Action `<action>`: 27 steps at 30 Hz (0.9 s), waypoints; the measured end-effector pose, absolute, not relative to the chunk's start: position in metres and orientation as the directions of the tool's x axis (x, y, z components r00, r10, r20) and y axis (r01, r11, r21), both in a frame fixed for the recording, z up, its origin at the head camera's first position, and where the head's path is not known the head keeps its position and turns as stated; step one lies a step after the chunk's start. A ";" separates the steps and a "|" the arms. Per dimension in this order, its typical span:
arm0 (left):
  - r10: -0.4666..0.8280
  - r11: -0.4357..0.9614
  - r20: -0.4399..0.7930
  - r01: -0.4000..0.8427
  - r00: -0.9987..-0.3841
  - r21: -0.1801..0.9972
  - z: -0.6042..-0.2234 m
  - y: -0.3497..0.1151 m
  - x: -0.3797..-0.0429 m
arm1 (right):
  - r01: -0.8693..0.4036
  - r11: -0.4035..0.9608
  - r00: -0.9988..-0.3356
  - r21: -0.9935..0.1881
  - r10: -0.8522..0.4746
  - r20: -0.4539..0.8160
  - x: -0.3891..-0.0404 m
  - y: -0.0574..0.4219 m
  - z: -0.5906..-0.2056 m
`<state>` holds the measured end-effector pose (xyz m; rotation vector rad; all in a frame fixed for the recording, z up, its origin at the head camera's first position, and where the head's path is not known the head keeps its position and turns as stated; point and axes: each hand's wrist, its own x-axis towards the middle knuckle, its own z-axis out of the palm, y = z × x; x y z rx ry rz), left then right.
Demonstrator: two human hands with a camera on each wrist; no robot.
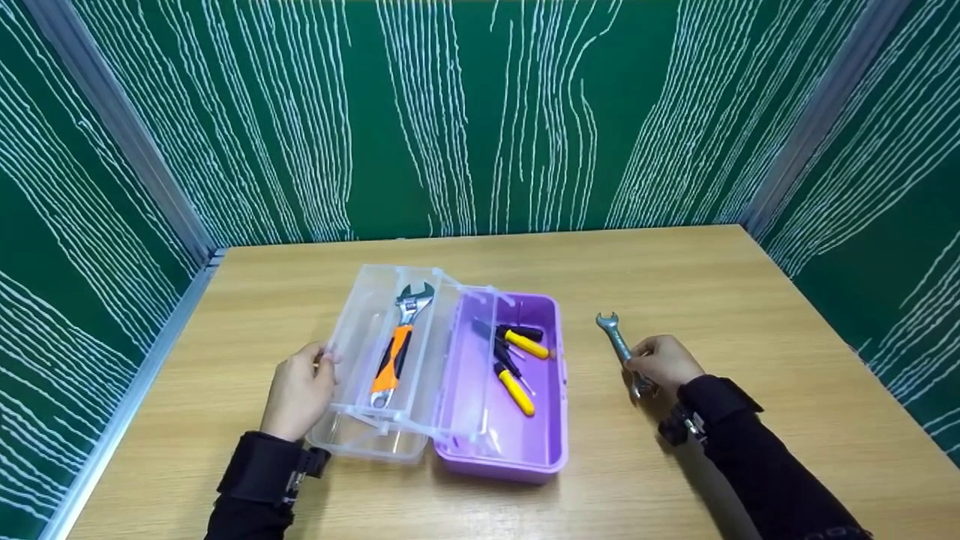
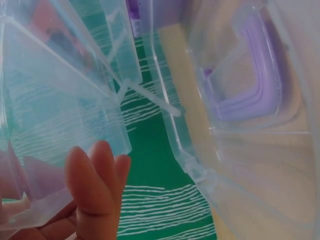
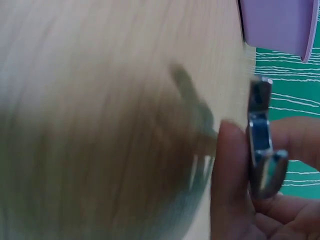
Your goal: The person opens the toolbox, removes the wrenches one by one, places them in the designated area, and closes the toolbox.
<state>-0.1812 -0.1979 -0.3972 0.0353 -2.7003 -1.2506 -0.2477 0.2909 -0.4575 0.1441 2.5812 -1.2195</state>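
At the left, my left hand point(image 1: 298, 390) grips the edge of a clear plastic tray point(image 1: 358, 330), thumb and fingers on its rim. On the tray lies an adjustable wrench point(image 1: 391, 364) with an orange and black handle. The tray hangs to the left of a purple toolbox point(image 1: 517, 454), joined to it by clear linkage arms. Over on the right, my right hand point(image 1: 666, 360) pinches a silver open-end wrench point(image 1: 616, 337) between thumb and fingers. The right wrist view shows that wrench point(image 3: 260, 140) held just above the tabletop.
Inside the purple box lie yellow-handled screwdrivers point(image 1: 514, 390) and black-handled tools point(image 1: 506, 356). The clear lid point(image 1: 367, 446), with a purple handle point(image 2: 267, 75), is folded open under the tray. Green walls with white lines point(image 1: 525, 112) enclose the wooden table point(image 1: 660, 277).
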 end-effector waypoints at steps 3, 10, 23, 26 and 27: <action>-0.089 0.648 0.137 0.047 -0.986 0.760 -0.397 -0.198 -0.182 | 0.209 0.647 -0.954 -0.734 -0.031 -0.298 -0.248 0.290 -0.458; -0.087 0.660 0.146 0.052 -0.985 0.749 -0.399 -0.199 -0.182 | 0.193 0.653 -0.952 -0.732 -0.057 -0.302 -0.247 0.289 -0.460; -0.090 0.662 0.157 0.059 -0.984 0.747 -0.399 -0.198 -0.182 | 0.166 0.730 -0.953 -0.663 -0.053 -0.297 -0.250 0.288 -0.461; -0.089 0.665 0.161 0.062 -0.983 0.744 -0.398 -0.199 -0.181 | 0.160 0.755 -0.957 -0.636 -0.040 -0.288 -0.251 0.288 -0.461; -0.088 0.665 0.161 0.063 -0.983 0.744 -0.398 -0.199 -0.181 | 0.160 0.762 -0.957 -0.627 -0.034 -0.286 -0.252 0.288 -0.461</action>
